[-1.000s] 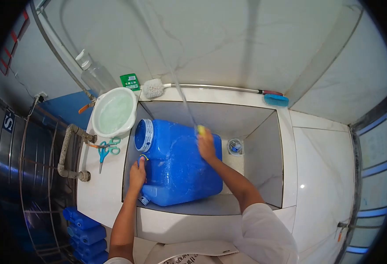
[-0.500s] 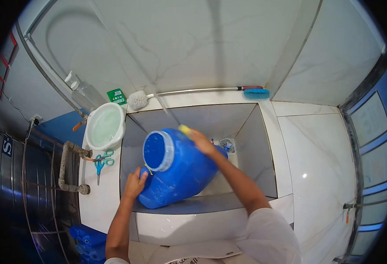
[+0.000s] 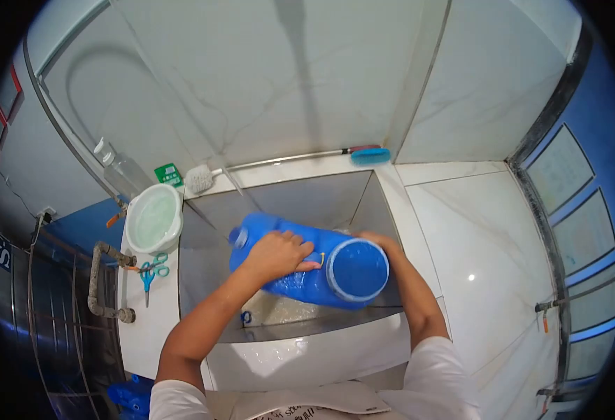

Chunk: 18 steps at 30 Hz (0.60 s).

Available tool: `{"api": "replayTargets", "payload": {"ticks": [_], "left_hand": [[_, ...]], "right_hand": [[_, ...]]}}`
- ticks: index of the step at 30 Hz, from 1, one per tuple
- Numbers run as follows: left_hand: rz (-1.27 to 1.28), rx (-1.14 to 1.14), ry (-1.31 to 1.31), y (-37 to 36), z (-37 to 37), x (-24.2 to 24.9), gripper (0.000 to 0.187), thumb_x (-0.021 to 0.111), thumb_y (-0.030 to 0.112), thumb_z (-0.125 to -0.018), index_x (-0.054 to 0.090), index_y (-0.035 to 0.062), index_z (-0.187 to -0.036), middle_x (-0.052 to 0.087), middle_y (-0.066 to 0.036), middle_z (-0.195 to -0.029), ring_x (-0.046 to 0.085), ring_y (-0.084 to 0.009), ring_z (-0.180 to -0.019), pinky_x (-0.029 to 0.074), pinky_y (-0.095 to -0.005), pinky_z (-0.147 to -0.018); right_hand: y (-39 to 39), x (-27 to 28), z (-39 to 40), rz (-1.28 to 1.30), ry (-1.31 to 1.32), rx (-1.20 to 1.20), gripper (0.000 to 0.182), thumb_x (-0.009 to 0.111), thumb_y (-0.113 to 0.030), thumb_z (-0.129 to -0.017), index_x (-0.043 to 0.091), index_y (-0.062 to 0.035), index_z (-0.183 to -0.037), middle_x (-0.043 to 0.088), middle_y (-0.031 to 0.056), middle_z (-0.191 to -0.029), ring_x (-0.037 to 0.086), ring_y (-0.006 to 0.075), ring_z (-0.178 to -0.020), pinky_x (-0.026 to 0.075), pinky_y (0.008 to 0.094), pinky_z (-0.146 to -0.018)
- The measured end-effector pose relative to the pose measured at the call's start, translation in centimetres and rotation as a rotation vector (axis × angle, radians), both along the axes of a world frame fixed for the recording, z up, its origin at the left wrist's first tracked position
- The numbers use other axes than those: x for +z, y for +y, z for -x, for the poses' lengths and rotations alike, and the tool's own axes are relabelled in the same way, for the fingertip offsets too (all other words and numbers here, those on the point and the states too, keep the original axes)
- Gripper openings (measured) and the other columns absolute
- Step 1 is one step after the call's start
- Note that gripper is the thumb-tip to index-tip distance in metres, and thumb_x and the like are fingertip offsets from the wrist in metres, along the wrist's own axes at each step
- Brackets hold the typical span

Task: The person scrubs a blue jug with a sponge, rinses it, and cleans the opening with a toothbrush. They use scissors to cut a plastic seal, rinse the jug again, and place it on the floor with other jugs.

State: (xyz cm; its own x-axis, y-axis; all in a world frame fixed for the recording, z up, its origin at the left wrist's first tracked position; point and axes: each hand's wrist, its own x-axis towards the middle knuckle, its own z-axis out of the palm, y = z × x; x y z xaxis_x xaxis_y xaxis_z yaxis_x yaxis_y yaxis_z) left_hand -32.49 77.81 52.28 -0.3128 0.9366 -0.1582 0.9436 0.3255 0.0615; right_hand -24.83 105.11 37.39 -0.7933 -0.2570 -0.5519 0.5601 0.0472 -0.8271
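A large blue plastic jug (image 3: 300,283) lies tilted over the grey basin, its wide round mouth facing up and to the right. A small capped spout (image 3: 238,237) shows at its left end. My left hand (image 3: 283,253) is closed round the jug's handle, near a bit of yellow string. Behind the mouth's rim, my right hand (image 3: 379,243) curls against the neck, its fingertips mostly hidden. I cannot see the yellow sponge. Below the jug, a small blue cap-like piece (image 3: 246,317) sits at the basin's bottom edge.
On the left ledge stand a white tub (image 3: 155,218) of greenish liquid, teal scissors (image 3: 148,280) and a clear pump bottle (image 3: 122,171). A green packet (image 3: 169,174), a long-handled white brush (image 3: 200,179) and a blue brush (image 3: 370,156) line the back ledge.
The jug has been swung round, its mouth passing from left to right. My left hand moved up onto the handle; my right hand shifted to the neck, and the yellow sponge went out of sight.
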Motion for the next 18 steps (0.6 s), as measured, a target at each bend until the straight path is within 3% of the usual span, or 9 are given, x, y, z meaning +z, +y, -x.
{"api": "replayTargets", "payload": {"ticks": [3,5,7,9,10,13,15,16,18], "left_hand": [[-0.186,-0.170,0.169,3.1,2.6,-1.8,0.043,0.046,0.046,-0.087,0.057,0.0053,-0.096,0.060,-0.018,-0.102,0.056,-0.0314,-0.101,0.039,-0.0479,-0.090],[-0.538,0.186,0.352,4.1,2.7,-4.2,0.043,0.044,0.038,-0.089,0.052,0.0022,-0.112,0.045,-0.023,-0.127,0.039,-0.0366,-0.122,0.019,-0.0516,-0.104],[-0.554,0.296,0.341,4.7,3.0,-6.0,0.049,0.044,0.032,-0.088,0.041,-0.0010,-0.125,0.034,-0.026,-0.135,0.037,-0.0445,-0.122,0.025,-0.0491,-0.104],[-0.454,0.625,-0.313,4.4,2.8,-7.1,0.055,0.050,0.027,-0.084,0.036,-0.0035,-0.127,0.039,-0.029,-0.130,0.048,-0.0462,-0.109,0.036,-0.0487,-0.096],[-0.458,0.620,-0.303,3.7,2.5,-6.3,0.055,0.050,0.027,-0.084,0.036,-0.0035,-0.127,0.039,-0.029,-0.130,0.048,-0.0462,-0.109,0.036,-0.0487,-0.096],[-0.372,0.633,-0.289,1.1,0.5,-4.1,0.055,0.050,0.023,-0.084,0.034,-0.0056,-0.127,0.044,-0.030,-0.124,0.053,-0.0460,-0.100,0.044,-0.0473,-0.085],[-0.460,0.596,-0.273,-0.2,0.1,-4.1,0.053,0.051,0.023,-0.085,0.035,-0.0059,-0.126,0.051,-0.029,-0.116,0.057,-0.0420,-0.095,0.046,-0.0476,-0.081],[-0.455,0.601,-0.273,-0.4,-0.5,-4.3,0.053,0.051,0.023,-0.085,0.035,-0.0059,-0.126,0.051,-0.029,-0.116,0.057,-0.0420,-0.095,0.046,-0.0476,-0.081],[-0.544,0.593,-0.248,-0.1,-1.7,-4.5,0.052,0.051,0.026,-0.086,0.037,-0.0054,-0.125,0.054,-0.028,-0.111,0.057,-0.0400,-0.096,0.046,-0.0462,-0.082]], "right_hand": [[-4.3,8.2,-2.5,-0.093,0.013,-0.280,0.060,0.038,-0.052,-0.091,0.048,-0.0026,-0.125,0.058,0.0121,-0.113,0.057,0.0159,-0.097,0.044,0.0280,-0.087],[-6.0,7.7,-2.1,-0.085,0.026,-0.250,0.066,0.027,-0.055,-0.093,0.041,-0.0029,-0.131,0.053,0.0136,-0.121,0.052,0.0176,-0.108,0.040,0.0288,-0.093],[-6.6,-3.0,0.4,-0.106,0.433,-0.604,0.063,0.023,-0.053,-0.095,0.038,-0.0053,-0.133,0.045,0.0134,-0.130,0.043,0.0204,-0.119,0.034,0.0310,-0.100],[-8.1,-10.4,0.8,0.030,0.345,-0.763,0.062,0.021,-0.051,-0.095,0.037,-0.0049,-0.134,0.041,0.0132,-0.133,0.038,0.0215,-0.122,0.030,0.0330,-0.103],[-8.8,-11.9,1.4,0.183,0.244,-0.919,0.062,0.018,-0.050,-0.096,0.035,-0.0046,-0.135,0.037,0.0129,-0.136,0.034,0.0227,-0.126,0.025,0.0349,-0.106],[-10.2,-2.8,2.9,0.405,0.303,-1.194,0.054,0.019,-0.041,-0.098,0.039,-0.0017,-0.129,0.041,0.0141,-0.131,0.037,0.0290,-0.121,0.027,0.0404,-0.103],[-10.6,2.7,4.5,-0.724,0.613,-1.187,0.036,0.031,-0.028,-0.096,0.049,0.0009,-0.108,0.050,0.0188,-0.112,0.043,0.0349,-0.108,0.032,0.0440,-0.092],[-11.9,4.6,4.9,-0.719,0.608,-1.184,0.036,0.031,-0.028,-0.096,0.049,0.0009,-0.108,0.050,0.0188,-0.112,0.043,0.0349,-0.108,0.032,0.0440,-0.092],[-14.0,6.9,5.8,-1.232,1.144,-0.982,0.026,0.040,-0.023,-0.091,0.051,0.0000,-0.097,0.049,0.0198,-0.097,0.043,0.0366,-0.092,0.034,0.0469,-0.082]]}}
